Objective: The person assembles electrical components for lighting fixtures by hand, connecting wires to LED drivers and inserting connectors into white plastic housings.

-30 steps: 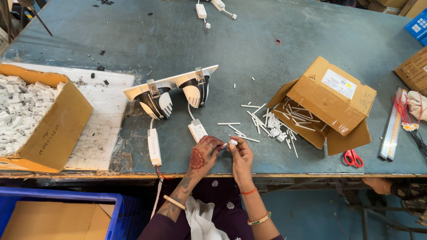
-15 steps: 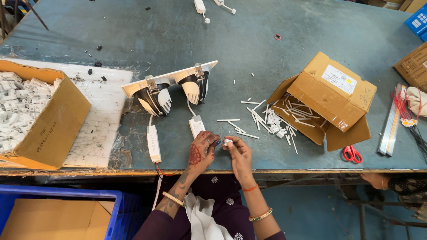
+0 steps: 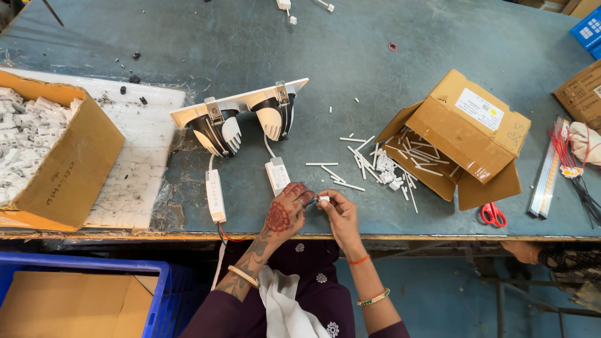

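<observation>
Left hand [image 3: 285,216] and right hand [image 3: 338,216] both pinching a tiny white plastic connector [image 3: 323,199] above the near edge of the worn teal table [image 3: 350,69], thin white sleeves [image 3: 360,159] spilling from tipped cardboard box [image 3: 463,134], twin white downlight fixture [image 3: 241,119], rectangular white driver [image 3: 277,176] just beside left hand

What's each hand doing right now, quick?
Left hand: fingers curled, pinching one end of a small white connector.
Right hand: closed, pinching the same connector from the other side.
</observation>
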